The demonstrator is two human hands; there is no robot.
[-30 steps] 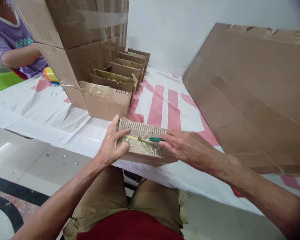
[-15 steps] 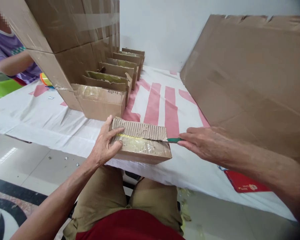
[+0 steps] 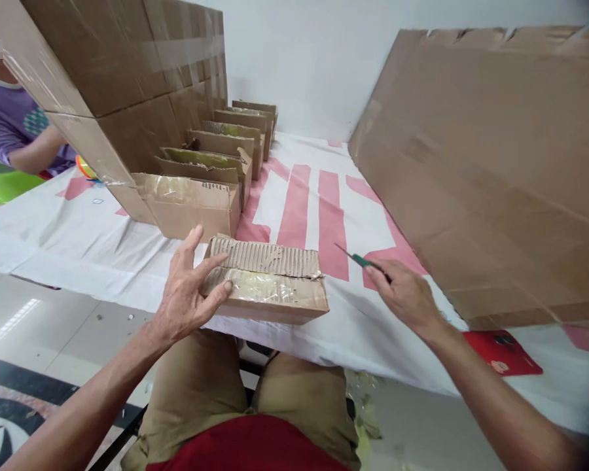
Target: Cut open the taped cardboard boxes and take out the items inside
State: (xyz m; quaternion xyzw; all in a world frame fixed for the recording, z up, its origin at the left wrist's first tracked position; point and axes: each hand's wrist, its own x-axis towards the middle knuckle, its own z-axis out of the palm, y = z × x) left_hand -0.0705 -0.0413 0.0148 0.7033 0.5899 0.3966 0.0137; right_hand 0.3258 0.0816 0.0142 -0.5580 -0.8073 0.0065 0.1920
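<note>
In front of me lies a small cardboard box (image 3: 275,297) with a torn, corrugated strip (image 3: 269,257) along its far upper side. Clear tape covers part of the near face, and a seam runs between the two. My left hand (image 3: 189,288) is spread over the box's left end, its index finger and thumb resting on it. To the right of the box, my right hand (image 3: 405,288) grips a thin-bladed knife (image 3: 358,260) by its green handle. The blade points up and left, apart from the box, above the white and pink cloth.
Several open cardboard compartments (image 3: 191,203) line the left, below a tall cardboard wall (image 3: 122,72). A large cardboard panel (image 3: 491,170) leans at the right. A red phone (image 3: 505,353) lies by my right forearm. Another person (image 3: 24,124) sits at the far left.
My right hand has drawn the knife out of the seam and away to the right. My left hand's fingers have spread and shifted slightly left on the box.
</note>
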